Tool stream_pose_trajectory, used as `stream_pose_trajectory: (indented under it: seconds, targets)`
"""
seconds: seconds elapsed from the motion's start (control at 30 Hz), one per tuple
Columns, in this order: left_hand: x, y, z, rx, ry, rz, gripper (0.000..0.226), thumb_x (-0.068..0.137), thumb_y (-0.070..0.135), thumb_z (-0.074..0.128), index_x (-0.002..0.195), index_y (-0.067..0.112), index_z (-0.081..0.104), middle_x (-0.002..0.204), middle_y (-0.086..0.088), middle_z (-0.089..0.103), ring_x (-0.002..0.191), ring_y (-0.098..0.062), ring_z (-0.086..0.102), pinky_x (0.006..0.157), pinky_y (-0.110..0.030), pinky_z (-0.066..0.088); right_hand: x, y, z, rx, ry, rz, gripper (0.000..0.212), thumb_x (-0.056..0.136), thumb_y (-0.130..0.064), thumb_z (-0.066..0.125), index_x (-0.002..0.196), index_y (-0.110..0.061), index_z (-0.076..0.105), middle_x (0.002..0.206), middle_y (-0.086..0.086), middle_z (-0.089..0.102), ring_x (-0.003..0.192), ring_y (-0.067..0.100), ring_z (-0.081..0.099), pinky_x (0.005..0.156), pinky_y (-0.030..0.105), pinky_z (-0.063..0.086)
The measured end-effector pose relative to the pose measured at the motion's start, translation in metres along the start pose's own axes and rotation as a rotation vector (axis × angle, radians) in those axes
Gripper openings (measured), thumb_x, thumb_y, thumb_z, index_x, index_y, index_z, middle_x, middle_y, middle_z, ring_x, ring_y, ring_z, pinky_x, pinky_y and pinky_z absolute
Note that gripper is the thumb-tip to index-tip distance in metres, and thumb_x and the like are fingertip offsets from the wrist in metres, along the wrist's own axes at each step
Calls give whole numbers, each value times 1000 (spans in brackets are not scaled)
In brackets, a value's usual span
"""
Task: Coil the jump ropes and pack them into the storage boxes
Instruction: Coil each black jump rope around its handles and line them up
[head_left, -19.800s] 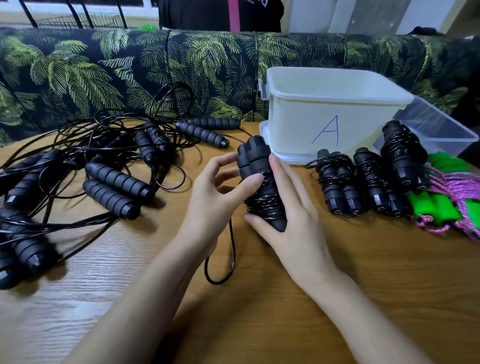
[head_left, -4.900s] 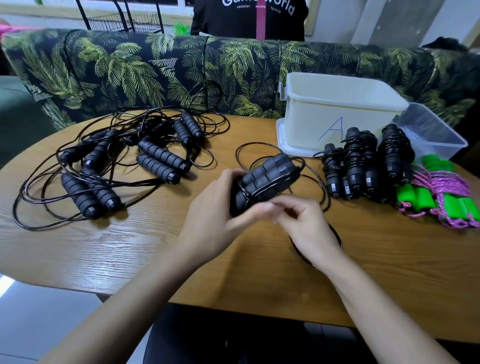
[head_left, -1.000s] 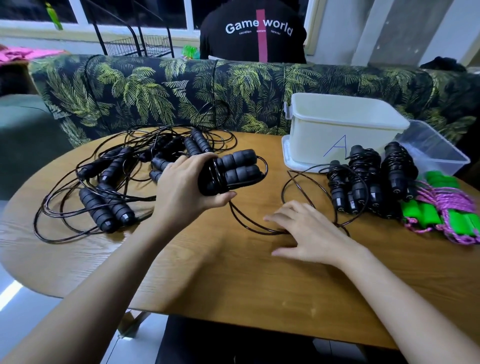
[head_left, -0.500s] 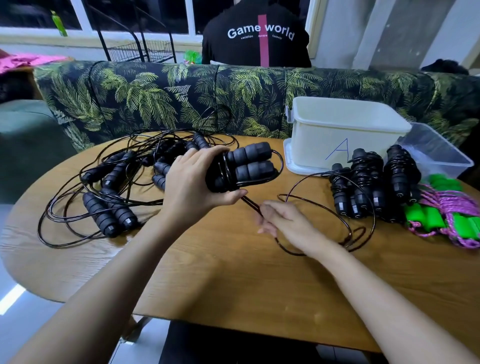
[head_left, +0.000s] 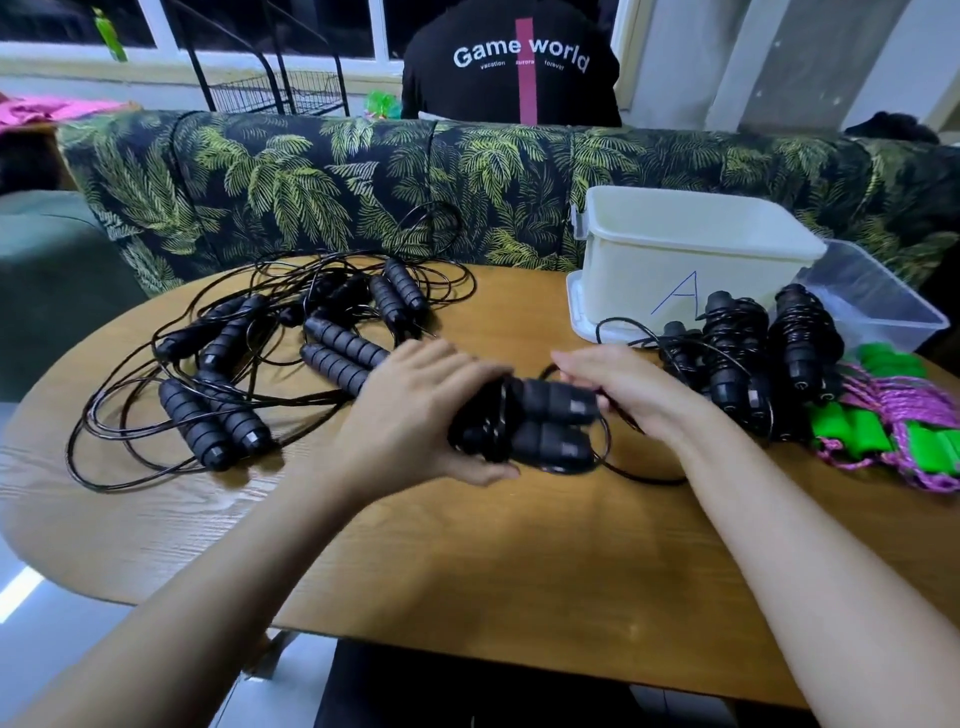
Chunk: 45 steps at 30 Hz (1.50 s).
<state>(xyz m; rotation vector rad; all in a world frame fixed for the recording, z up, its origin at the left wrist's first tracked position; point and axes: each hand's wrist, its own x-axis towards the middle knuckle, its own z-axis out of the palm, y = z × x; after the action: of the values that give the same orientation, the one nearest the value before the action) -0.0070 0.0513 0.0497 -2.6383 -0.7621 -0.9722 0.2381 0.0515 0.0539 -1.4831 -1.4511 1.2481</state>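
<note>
Over wooden table (head_left: 467, 561), left hand (head_left: 415, 415) clamps ribbed black handles (head_left: 550, 421); right hand (head_left: 623, 389) pinches cord (head_left: 644, 475).

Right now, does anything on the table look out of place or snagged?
Yes. The left hand grips the handles, the right hand pinches their slack cord, and that cord loops against the white box and over the coiled bundles; pulling may drag them. Nothing looks damaged.
</note>
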Motion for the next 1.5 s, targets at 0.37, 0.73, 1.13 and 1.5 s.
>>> stream_pose_trajectory:
  seconds: [0.37,0.73,1.13,1.5]
  targets:
    - [7,16,13,509,-113,-174,82,59,84,54,96,12,66,77,-1,62,75,-24,57,66,-35,35,-56,-30,46,-365,228,-361,27,99,-29,56,75,-22,68,49,-23,53,52,0,51,62,33,47]
    - [18,5,1,177,-96,-465,102,52,93,36,101,11,71,80,-6,70,79,-31,63,63,-38,51,-72,-6,50,-166,135,-298,24,98,-19,59,79,-29,69,77,-3,73,51,10,52,62,30,51]
    - [18,21,-12,-381,-23,-670,63,54,86,58,84,33,72,64,20,65,69,-1,63,57,-29,45,-53,-8,60,-182,495,-244,11,72,-24,84,71,-30,75,64,-20,67,74,0,64,64,4,41]
    - [21,18,-18,-344,-235,-603,85,52,93,47,81,16,71,64,-6,67,60,-19,61,57,-41,46,-39,-6,20,-1148,396,-1057,70,84,-37,68,147,-25,38,144,4,54,130,24,53,115,57,29]
